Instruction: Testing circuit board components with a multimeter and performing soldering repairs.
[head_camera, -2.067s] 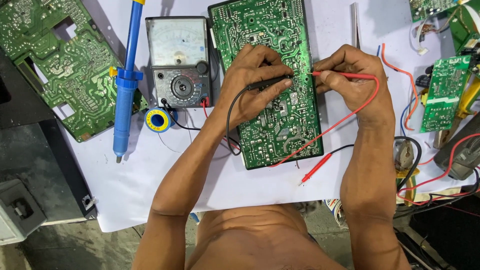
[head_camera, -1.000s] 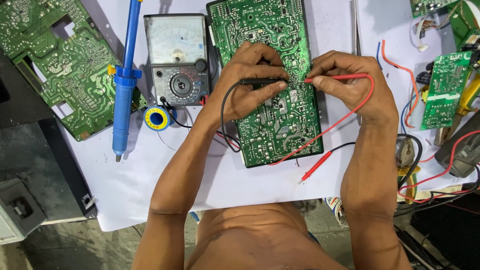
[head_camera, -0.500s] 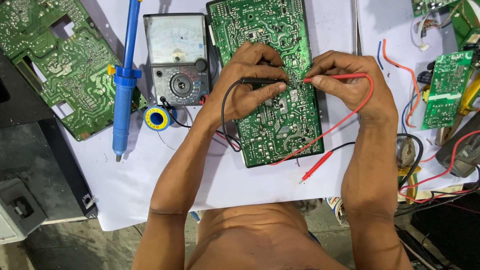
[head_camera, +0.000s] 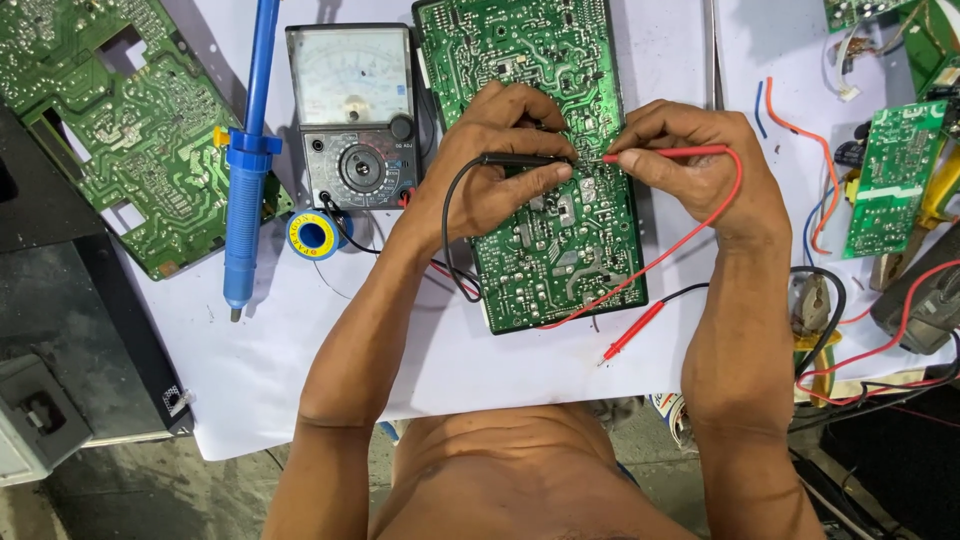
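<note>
Green board (head_camera: 540, 180): left fingers (head_camera: 540, 175) pinch black probe (head_camera: 515, 160), right fingers (head_camera: 640, 160) red probe (head_camera: 665, 153), mid-board.

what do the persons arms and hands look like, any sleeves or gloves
Both arms are bare from shoulder to fingertip: no sleeves, gloves, watch or bands show. The left hand and right hand show no rings. The torso below is also uncovered.

Electronics repair workshop: bench w/ white sheet (head_camera: 300, 370), several bare green circuit boards (head_camera: 110, 120), analog multimeter (head_camera: 352, 115), blue desoldering pump (head_camera: 248, 160), solder spool (head_camera: 313, 236), loose wires (head_camera: 880, 350) & tools at right.
</note>
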